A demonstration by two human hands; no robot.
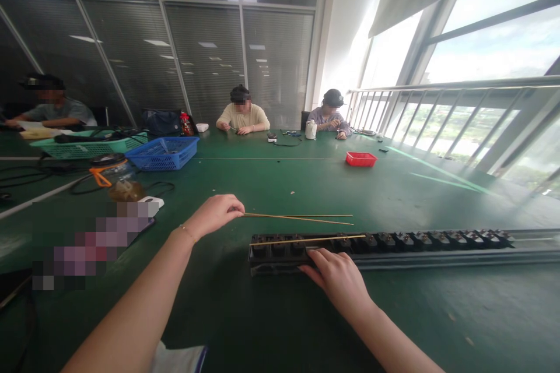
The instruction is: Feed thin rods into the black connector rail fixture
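Note:
My left hand (221, 211) is closed, its fingertips pinching the ends of two thin tan sticks (301, 217) that point right over the table. A third thin stick (284, 241) lies lengthwise across the left part of a long black tray (411, 261). Inside the tray is a row of several small dark parts (422, 238) with shiny metal bits. My right hand (341, 277) grips the tray's near edge, thumb on the front side and fingers over the top; its fingertips are partly hidden.
On the green table (262, 186) stand a blue basket (164, 154), a green basket (96, 145), a jar with an orange strap (116, 172) and a red tray (361, 159). Two people (245, 116) sit across the table and another at far left. Something white (179, 358) lies at the near edge.

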